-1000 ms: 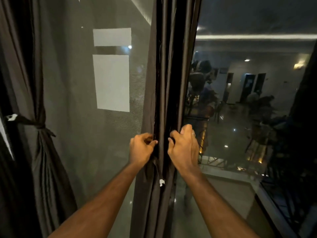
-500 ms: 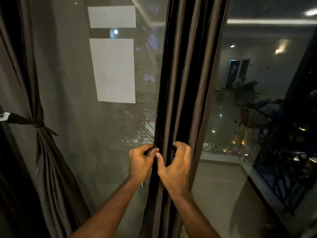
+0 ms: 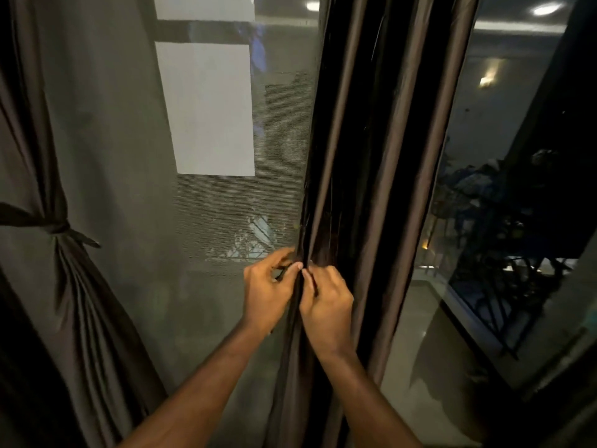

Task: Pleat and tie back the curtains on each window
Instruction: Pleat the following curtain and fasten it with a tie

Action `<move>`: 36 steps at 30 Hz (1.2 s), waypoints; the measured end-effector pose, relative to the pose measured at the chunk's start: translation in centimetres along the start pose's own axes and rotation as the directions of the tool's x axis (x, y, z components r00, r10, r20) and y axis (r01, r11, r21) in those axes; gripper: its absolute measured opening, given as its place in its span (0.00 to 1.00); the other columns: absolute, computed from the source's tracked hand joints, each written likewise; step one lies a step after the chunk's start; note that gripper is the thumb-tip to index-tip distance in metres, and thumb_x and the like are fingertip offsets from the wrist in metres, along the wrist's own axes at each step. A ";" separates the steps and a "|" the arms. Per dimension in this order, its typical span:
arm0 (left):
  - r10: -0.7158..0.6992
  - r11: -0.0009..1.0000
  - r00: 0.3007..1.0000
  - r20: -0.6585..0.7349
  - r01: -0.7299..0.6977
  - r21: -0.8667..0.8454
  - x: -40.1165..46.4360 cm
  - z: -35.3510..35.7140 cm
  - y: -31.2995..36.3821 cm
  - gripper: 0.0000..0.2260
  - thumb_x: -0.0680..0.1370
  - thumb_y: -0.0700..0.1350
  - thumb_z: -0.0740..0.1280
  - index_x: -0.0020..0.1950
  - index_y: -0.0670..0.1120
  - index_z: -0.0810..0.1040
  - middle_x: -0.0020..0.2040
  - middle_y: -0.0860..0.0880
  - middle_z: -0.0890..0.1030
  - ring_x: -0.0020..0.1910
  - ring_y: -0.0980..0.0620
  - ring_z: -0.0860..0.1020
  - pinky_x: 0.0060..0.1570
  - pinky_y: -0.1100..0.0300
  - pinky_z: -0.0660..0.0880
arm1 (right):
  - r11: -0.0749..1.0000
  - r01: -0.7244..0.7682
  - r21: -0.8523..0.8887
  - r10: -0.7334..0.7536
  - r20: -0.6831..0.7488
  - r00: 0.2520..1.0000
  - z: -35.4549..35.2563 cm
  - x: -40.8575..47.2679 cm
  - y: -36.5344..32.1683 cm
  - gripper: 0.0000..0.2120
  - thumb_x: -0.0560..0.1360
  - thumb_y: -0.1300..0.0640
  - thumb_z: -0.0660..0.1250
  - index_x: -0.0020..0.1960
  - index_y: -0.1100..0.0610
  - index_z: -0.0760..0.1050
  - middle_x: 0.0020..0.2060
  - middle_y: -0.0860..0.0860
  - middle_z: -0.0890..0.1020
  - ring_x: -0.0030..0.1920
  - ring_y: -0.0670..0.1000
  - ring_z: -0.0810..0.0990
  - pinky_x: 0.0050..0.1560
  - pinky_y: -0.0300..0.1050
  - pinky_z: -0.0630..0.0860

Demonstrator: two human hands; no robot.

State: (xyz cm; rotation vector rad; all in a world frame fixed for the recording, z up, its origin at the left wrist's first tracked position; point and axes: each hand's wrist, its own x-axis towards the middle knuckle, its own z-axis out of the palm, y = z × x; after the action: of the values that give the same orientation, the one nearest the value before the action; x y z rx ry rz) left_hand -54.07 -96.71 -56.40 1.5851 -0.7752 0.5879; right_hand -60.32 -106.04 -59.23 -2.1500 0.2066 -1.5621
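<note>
A dark brown curtain [image 3: 381, 156] hangs gathered in long vertical pleats down the middle of the head view. My left hand [image 3: 266, 289] pinches the folds at the curtain's left edge between thumb and fingers. My right hand [image 3: 328, 302] sits right beside it, fingers curled round the neighbouring folds, the two thumbs almost touching. At the far left a second brown curtain [image 3: 64, 286] is bunched and bound by a knotted tie-back [image 3: 59, 228].
Behind the curtains is a mesh-screened window pane [image 3: 226, 215] with pale rectangles [image 3: 210, 108] showing through. To the right, dark glass [image 3: 484, 189] reflects ceiling lights and a railing. A grey floor ledge [image 3: 416, 318] lies at lower right.
The view has shifted left and closer, so the curtain fills more of the frame. My hands have drawn together on the folds, the right hand closing in against the left.
</note>
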 end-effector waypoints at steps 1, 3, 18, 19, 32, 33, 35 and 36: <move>0.001 1.000 1.000 0.008 -0.001 -0.007 -0.1 -0.2 0.0 0.05 0.74 0.38 0.74 0.49 0.44 0.86 0.42 0.59 0.85 0.43 0.61 0.83 0.46 0.56 0.82 | 1.000 -0.001 -0.017 0.001 -0.005 1.000 0.0 -0.5 -0.3 0.11 0.82 0.56 0.63 0.50 0.60 0.81 0.39 0.53 0.79 0.40 0.56 0.79 0.43 0.52 0.78; 0.018 1.000 1.000 0.020 -0.018 -0.009 -0.5 -0.7 0.1 0.03 0.74 0.39 0.75 0.47 0.43 0.86 0.42 0.56 0.85 0.43 0.59 0.84 0.46 0.54 0.81 | 0.998 -0.012 -0.061 0.011 -0.016 1.000 0.1 -1.3 -0.6 0.11 0.81 0.55 0.63 0.50 0.59 0.82 0.39 0.52 0.79 0.40 0.54 0.79 0.42 0.50 0.77; 0.000 0.998 1.000 0.003 0.000 -0.060 -1.7 -2.1 1.4 0.03 0.72 0.40 0.78 0.43 0.45 0.87 0.39 0.57 0.85 0.40 0.60 0.84 0.44 0.65 0.79 | 0.999 -0.002 -0.050 0.003 0.021 1.000 0.6 -2.9 -2.4 0.12 0.80 0.60 0.60 0.48 0.62 0.81 0.36 0.54 0.77 0.36 0.55 0.77 0.39 0.54 0.78; -0.002 0.999 1.000 -0.007 0.001 -0.048 -1.6 -2.0 1.5 0.03 0.72 0.40 0.78 0.42 0.45 0.86 0.38 0.57 0.85 0.39 0.60 0.84 0.43 0.65 0.79 | 0.999 0.007 -0.049 -0.005 0.041 0.999 0.6 -2.9 -2.3 0.11 0.80 0.60 0.60 0.49 0.62 0.81 0.37 0.54 0.77 0.36 0.55 0.77 0.39 0.54 0.78; 0.129 0.985 0.991 0.019 -0.130 0.112 -1.5 -0.1 -0.2 0.04 0.75 0.40 0.75 0.47 0.40 0.84 0.40 0.48 0.85 0.38 0.52 0.82 0.41 0.60 0.76 | 0.938 -0.345 0.002 0.339 -0.203 0.919 -5.9 -0.9 2.9 0.24 0.72 0.55 0.78 0.63 0.58 0.72 0.56 0.49 0.73 0.56 0.53 0.74 0.57 0.48 0.73; 0.133 0.985 0.991 0.027 -0.135 0.110 -1.4 0.1 -0.2 0.05 0.75 0.41 0.74 0.47 0.40 0.84 0.40 0.47 0.85 0.38 0.51 0.82 0.40 0.59 0.76 | 0.924 -0.382 -0.004 0.375 -0.189 0.908 -5.6 -0.6 3.5 0.23 0.73 0.56 0.77 0.63 0.57 0.72 0.55 0.48 0.75 0.56 0.52 0.75 0.57 0.49 0.74; 0.131 0.984 0.991 0.035 -0.134 0.116 -1.3 0.5 -0.4 0.07 0.76 0.43 0.72 0.47 0.39 0.84 0.40 0.48 0.85 0.38 0.50 0.82 0.40 0.56 0.77 | 0.914 -0.405 -0.024 0.395 -0.173 0.902 -5.0 -0.1 4.1 0.15 0.76 0.60 0.74 0.60 0.56 0.76 0.48 0.46 0.78 0.51 0.52 0.78 0.54 0.51 0.77; 0.133 0.983 0.991 0.036 -0.136 0.122 -1.3 0.6 -0.5 0.07 0.76 0.44 0.72 0.46 0.40 0.84 0.40 0.48 0.85 0.38 0.50 0.82 0.40 0.56 0.77 | 0.927 -0.371 -0.058 0.357 -0.170 0.919 -4.6 -0.2 4.1 0.10 0.76 0.61 0.72 0.57 0.57 0.78 0.46 0.48 0.79 0.49 0.54 0.79 0.51 0.52 0.77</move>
State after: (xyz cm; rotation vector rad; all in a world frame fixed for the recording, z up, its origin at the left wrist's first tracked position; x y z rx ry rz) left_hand -54.60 -97.12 -57.77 1.6660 -0.8860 0.7249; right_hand -64.06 -110.90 -60.18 -1.9116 0.7002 -1.5205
